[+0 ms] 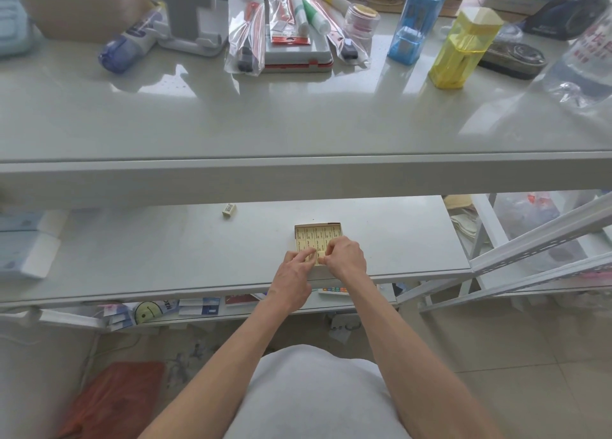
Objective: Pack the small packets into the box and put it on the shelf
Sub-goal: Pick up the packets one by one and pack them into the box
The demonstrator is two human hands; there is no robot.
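I see my left hand [293,273] and right hand [346,256] covering the near end of the small open cardboard box [317,236] of pale yellow packets [311,234], fingers pressed on them, grip unclear.

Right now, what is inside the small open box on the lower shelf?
The box holds rows of small yellow packets lying flat. Both hands, left hand and right hand, cover its near part, so whether that end is full cannot be seen.

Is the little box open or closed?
Open. The box has no lid on; rows of yellow packets show inside, under both hands.
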